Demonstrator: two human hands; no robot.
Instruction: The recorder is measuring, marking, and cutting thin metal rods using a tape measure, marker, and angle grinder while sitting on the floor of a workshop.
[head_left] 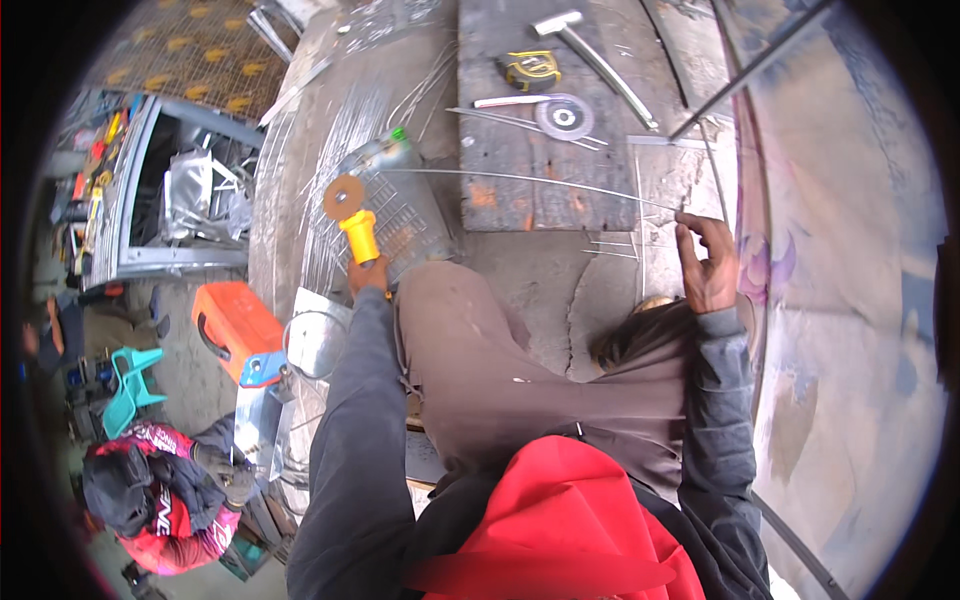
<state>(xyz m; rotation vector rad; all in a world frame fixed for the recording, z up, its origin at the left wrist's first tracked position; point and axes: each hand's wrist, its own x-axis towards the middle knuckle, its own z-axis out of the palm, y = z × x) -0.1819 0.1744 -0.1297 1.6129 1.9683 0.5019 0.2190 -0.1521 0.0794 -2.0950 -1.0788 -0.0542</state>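
Note:
My left hand (369,276) is wrapped round a yellow angle grinder (358,238) with a brown disc (344,197) at its far end. My right hand (708,262) pinches the end of a thin metal rod (545,179). The rod stretches leftward across a dark wooden board (490,205), its far end above a clear plastic bottle (385,152) with a green cap. On the board lie a tape measure (530,69), a hammer (598,70), a round disc (564,117) and several short rods.
Bundled thin rods (335,150) lie left of the board. An orange case (238,325) stands on the floor at left, near a teal stool (132,385). A co-worker (165,490) in gloves crouches at lower left. A painted sheet (830,250) rises along the right side.

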